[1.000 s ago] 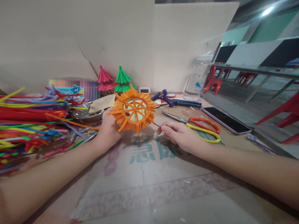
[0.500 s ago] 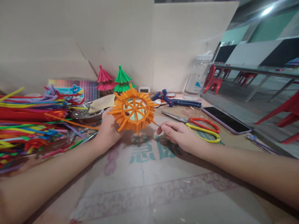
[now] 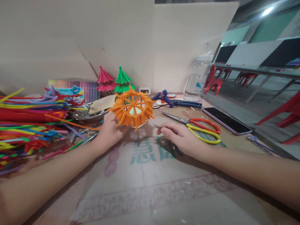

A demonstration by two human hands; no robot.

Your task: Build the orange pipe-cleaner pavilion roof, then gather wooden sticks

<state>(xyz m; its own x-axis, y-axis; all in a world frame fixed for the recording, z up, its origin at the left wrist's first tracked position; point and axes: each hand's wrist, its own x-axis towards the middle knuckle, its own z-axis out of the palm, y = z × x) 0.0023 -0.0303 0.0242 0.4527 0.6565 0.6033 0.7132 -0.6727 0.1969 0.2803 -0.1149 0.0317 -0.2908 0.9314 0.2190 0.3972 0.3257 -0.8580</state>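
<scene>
An orange spoked wheel of pipe cleaners (image 3: pixel 132 106), fringed with short stubs, is held up over the mat, tilted back. My left hand (image 3: pixel 111 128) is closed on it from behind and to the left; the wheel hides the fingertips. A pale, whitish part shows behind its spokes. My right hand (image 3: pixel 177 135) pinches thin dark tweezers (image 3: pixel 157 126), their pointed tips slightly apart and aimed at the wheel's lower right without touching it. Scissors (image 3: pixel 189 122) with one red and one yellow handle lie just beyond my right hand.
Bundles of coloured pipe cleaners (image 3: pixel 32 125) fill the left. Behind stand a pink tree (image 3: pixel 105 79), a green tree (image 3: pixel 122 79) and a marker set (image 3: pixel 77 89). A blue glue gun (image 3: pixel 165 98), a water bottle (image 3: pixel 198 78) and a phone (image 3: pixel 226 120) are at the right.
The orange wheel has tipped back and dropped slightly. The tweezers' tips have come away from its edge, so a gap shows between them. My right hand stays almost in place.
</scene>
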